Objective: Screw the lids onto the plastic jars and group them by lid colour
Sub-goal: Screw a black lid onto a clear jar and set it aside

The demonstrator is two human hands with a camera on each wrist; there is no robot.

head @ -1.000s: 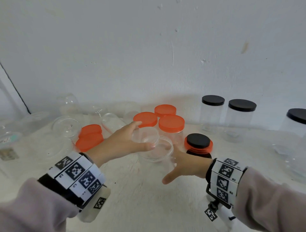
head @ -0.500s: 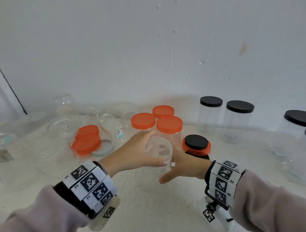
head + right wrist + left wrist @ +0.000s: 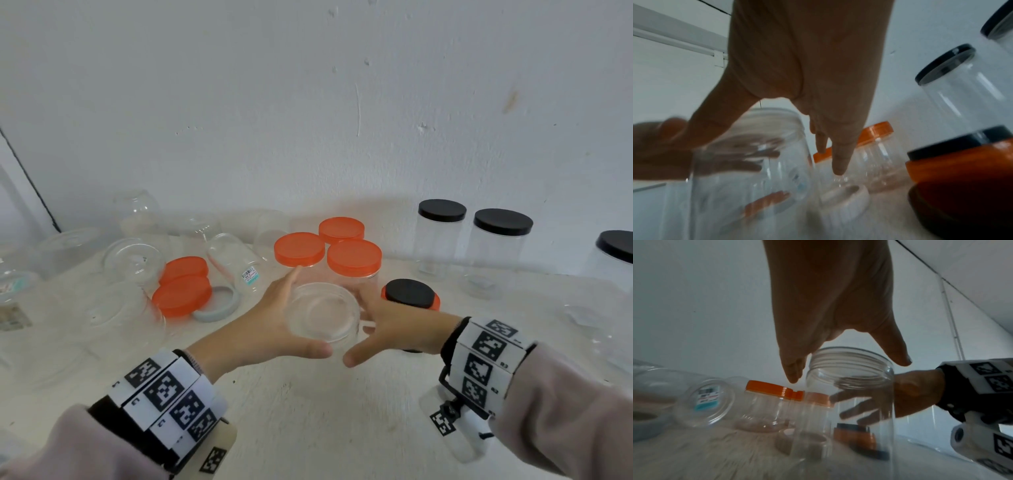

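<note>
Jars are the matter here, and one open jar (image 3: 323, 313), clear and lidless, stands on the table (image 3: 308, 411) at the centre of the head view, just in front of three orange-lidded jars (image 3: 352, 258). The left hand (image 3: 260, 329) cups its left side and the right hand (image 3: 394, 322) has come in on the right, both with fingers spread and nearly straight; half a second ago the jar sat a little farther back and the right hand lay lower, so the jar has been drawn forward, probably ready for a lid. A stack of lids (image 3: 409, 294), black on orange, waits just behind the right hand, with loose orange lids (image 3: 181, 298) to the left and black-lidded jars (image 3: 442, 233) at the right rear. From the left wrist, the jar's threaded mouth (image 3: 849, 363) shows bare between thumb and fingers, and the right hand's fingers (image 3: 859, 408) appear through the clear wall; whether they touch it cannot be told. The right wrist view is blurred: the jar (image 3: 756, 154) smears, a white ring (image 3: 842, 198) lies beyond it, and the black-lidded jars are cut off at the edge.
</note>
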